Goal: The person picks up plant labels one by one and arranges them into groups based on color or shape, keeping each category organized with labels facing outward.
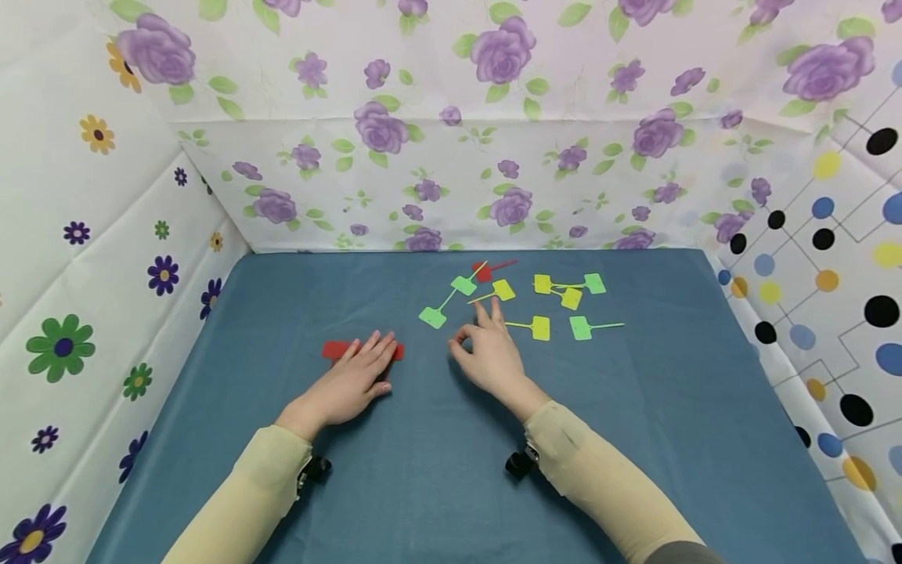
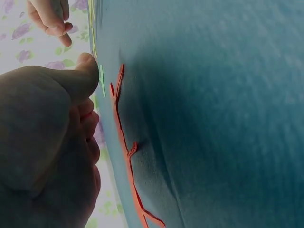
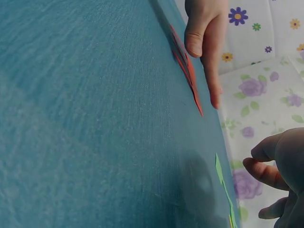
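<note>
Red plant labels (image 1: 340, 349) lie together on the blue cloth, partly covered by my left hand (image 1: 355, 381), whose fingers are extended over them. In the left wrist view the red labels (image 2: 124, 142) lie slightly raised off the cloth beside the left hand (image 2: 47, 137). My right hand (image 1: 489, 352) hovers over the cloth, with two fingers reaching toward a yellow label (image 1: 503, 290). Its thumb and forefinger curve toward each other; nothing shows between the fingers of the right hand (image 3: 285, 171) in the right wrist view.
Green labels (image 1: 433, 317) lie left of the right hand, and a single red label (image 1: 483, 272) lies behind it. More yellow labels (image 1: 540, 328) and green labels (image 1: 581, 328) are spread to the right. Patterned cloth walls (image 1: 437, 157) bound the blue table (image 1: 423, 470).
</note>
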`<state>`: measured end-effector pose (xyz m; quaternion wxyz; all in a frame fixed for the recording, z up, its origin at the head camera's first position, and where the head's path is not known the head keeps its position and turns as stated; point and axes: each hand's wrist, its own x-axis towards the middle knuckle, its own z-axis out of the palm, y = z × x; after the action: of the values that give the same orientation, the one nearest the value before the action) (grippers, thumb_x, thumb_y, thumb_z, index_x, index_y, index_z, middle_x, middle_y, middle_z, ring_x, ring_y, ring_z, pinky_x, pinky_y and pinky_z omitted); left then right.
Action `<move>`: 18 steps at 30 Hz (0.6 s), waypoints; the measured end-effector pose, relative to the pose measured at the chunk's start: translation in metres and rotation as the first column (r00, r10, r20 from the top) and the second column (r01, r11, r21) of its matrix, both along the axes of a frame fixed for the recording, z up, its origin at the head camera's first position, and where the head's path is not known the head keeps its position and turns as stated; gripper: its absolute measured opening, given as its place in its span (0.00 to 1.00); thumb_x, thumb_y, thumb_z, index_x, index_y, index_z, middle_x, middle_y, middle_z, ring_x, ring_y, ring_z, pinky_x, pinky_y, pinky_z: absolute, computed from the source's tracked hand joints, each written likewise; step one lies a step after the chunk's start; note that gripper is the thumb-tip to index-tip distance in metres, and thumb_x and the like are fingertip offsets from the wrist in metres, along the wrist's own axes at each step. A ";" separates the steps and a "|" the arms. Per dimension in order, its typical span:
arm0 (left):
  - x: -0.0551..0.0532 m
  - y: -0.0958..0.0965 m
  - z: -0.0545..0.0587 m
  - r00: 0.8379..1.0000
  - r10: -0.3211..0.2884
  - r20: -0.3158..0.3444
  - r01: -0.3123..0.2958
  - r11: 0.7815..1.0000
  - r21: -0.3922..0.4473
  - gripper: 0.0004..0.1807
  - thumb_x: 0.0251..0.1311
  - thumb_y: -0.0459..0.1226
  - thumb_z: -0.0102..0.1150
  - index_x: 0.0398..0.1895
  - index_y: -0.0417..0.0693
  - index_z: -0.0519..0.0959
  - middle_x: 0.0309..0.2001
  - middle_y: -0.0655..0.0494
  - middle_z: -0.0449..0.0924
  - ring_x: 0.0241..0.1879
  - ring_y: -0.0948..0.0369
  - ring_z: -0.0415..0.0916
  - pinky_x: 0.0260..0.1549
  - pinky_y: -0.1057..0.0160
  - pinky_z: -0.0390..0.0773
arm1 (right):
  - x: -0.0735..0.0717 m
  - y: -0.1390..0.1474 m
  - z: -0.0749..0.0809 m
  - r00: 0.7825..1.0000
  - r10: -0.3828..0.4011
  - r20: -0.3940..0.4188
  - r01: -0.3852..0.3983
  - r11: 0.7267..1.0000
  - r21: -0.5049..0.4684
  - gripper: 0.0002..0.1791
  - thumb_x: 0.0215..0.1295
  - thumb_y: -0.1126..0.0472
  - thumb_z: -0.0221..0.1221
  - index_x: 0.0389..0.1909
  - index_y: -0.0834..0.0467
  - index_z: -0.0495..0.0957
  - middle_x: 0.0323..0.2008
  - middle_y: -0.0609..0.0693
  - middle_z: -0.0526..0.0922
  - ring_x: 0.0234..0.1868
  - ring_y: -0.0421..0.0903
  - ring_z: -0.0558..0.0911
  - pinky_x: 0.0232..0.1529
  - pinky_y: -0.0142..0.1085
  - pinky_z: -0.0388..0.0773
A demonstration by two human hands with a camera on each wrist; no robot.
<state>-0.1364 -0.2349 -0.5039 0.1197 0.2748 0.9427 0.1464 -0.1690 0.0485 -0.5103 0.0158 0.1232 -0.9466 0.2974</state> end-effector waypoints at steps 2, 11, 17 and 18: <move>0.001 0.001 -0.001 1.000 0.000 0.011 0.000 1.000 -0.014 0.41 0.81 0.44 0.58 0.87 0.39 0.52 0.87 0.44 0.46 0.86 0.44 0.39 0.82 0.40 0.40 | 0.000 0.001 -0.001 1.000 -0.007 0.013 0.007 1.000 -0.004 0.11 0.77 0.48 0.65 0.36 0.48 0.88 0.81 0.63 0.61 0.86 0.64 0.42 0.81 0.60 0.54; 0.001 0.002 -0.002 0.998 0.001 0.057 0.004 0.996 -0.085 0.41 0.79 0.42 0.61 0.86 0.39 0.54 0.86 0.44 0.47 0.85 0.42 0.39 0.81 0.36 0.39 | 0.002 0.001 -0.001 1.000 -0.003 0.020 0.003 0.999 -0.042 0.11 0.77 0.49 0.65 0.37 0.49 0.89 0.81 0.64 0.61 0.86 0.65 0.42 0.81 0.61 0.54; 0.001 0.004 -0.004 0.998 0.009 0.058 -0.004 0.996 -0.085 0.41 0.78 0.41 0.62 0.86 0.39 0.56 0.86 0.43 0.48 0.85 0.42 0.39 0.81 0.35 0.38 | 0.001 0.004 -0.003 0.999 0.008 0.046 -0.006 0.999 -0.040 0.10 0.78 0.49 0.64 0.41 0.49 0.89 0.81 0.66 0.61 0.86 0.65 0.42 0.81 0.62 0.54; 0.001 0.004 -0.005 0.998 0.011 0.061 -0.006 0.997 -0.082 0.41 0.78 0.41 0.62 0.86 0.39 0.56 0.86 0.43 0.48 0.85 0.41 0.39 0.81 0.35 0.38 | 0.000 0.006 -0.003 0.998 0.011 0.055 -0.009 0.999 -0.038 0.10 0.78 0.49 0.64 0.42 0.49 0.90 0.81 0.66 0.61 0.86 0.65 0.42 0.81 0.63 0.54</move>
<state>-0.1352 -0.2307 -0.5084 0.1590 0.2611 0.9450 0.1166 -0.1690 0.0541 -0.5134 -0.0094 0.1192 -0.9404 0.3185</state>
